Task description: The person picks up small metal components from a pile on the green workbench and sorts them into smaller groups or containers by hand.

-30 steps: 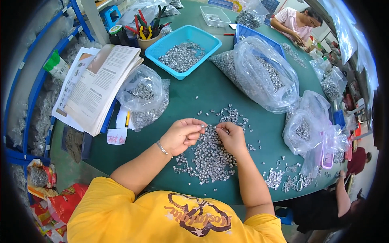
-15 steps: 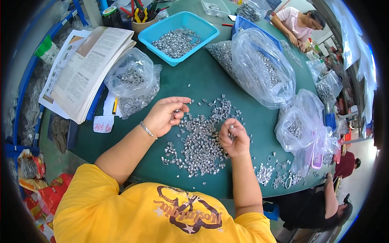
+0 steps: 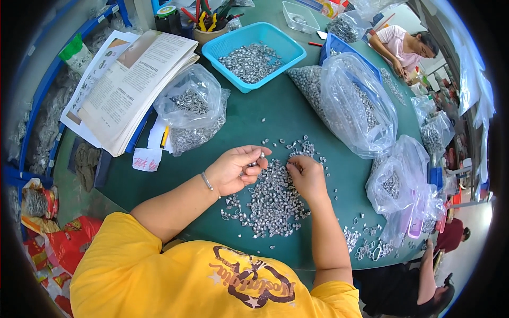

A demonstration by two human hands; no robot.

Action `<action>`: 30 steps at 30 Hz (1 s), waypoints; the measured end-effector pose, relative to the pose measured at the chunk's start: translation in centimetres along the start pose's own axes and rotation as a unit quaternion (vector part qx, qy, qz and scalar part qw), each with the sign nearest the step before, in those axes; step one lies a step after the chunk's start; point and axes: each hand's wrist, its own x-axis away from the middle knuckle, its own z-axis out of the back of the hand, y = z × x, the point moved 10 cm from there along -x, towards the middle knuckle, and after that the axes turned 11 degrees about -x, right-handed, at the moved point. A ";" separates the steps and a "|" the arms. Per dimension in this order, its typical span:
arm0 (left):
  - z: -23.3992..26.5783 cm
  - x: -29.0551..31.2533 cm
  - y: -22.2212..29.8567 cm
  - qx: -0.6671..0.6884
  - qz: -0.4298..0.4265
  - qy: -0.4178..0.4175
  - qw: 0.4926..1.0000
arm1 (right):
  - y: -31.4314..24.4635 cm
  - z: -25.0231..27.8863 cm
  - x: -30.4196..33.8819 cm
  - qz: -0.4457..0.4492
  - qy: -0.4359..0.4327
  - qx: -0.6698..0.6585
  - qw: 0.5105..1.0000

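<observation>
A loose pile of small silver-grey metal pieces (image 3: 273,204) lies on the green table in front of me; many look like tiny oval rings or settings. Above the pile's left side, my left hand (image 3: 239,170) is closed, thumb and forefinger pinching one small metal piece (image 3: 262,155). More bits seem tucked under its curled fingers. My right hand (image 3: 309,179) reaches over the upper part of the pile, back upward, its fingertips drawn together. What those fingertips hold, if anything, is hidden. The two hands are close but apart.
A blue basket (image 3: 208,46) of metal pieces stands beyond the pile. Plastic bags of parts (image 3: 193,119) sit left, larger bags (image 3: 355,100) right. Papers (image 3: 140,79) lie far left; silver rings (image 3: 371,249) near the right edge. Co-workers (image 3: 403,45) sit at the right.
My right hand has moved toward my left hand and turned from palm-in to back upward. My left thumb and forefinger now show a metal piece between them. The whole view has shifted slightly.
</observation>
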 end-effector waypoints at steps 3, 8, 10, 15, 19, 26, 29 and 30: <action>-0.2 0.1 -0.1 -0.006 -0.001 0.009 1.000 | 1.7 -0.7 0.6 -0.060 -0.010 -0.250 0.966; -0.5 -0.1 -0.7 0.000 0.004 -0.014 1.000 | 0.6 -4.6 2.9 -0.254 -0.076 -0.779 0.568; -0.7 -0.1 -1.1 0.004 0.004 -0.027 1.000 | -0.3 -4.8 3.3 -0.246 -0.101 -0.801 0.536; -0.8 0.1 -2.0 0.033 0.017 -0.054 0.998 | -2.3 -5.2 3.6 -0.213 -0.159 -0.835 0.482; 0.0 0.7 -1.3 0.038 0.009 -0.025 0.999 | -2.2 -4.3 3.0 -0.175 -0.153 -0.850 0.474; 2.0 2.1 0.9 0.073 -0.029 0.031 0.996 | -0.7 -1.3 -1.8 -0.006 -0.033 -0.191 0.981; 2.5 2.6 1.3 0.097 -0.019 0.018 0.995 | -3.3 -1.7 -1.6 0.121 -0.032 -0.042 0.991; 3.0 2.7 1.6 0.077 -0.027 0.023 0.996 | -3.3 -2.1 -1.4 0.111 -0.047 -0.008 0.993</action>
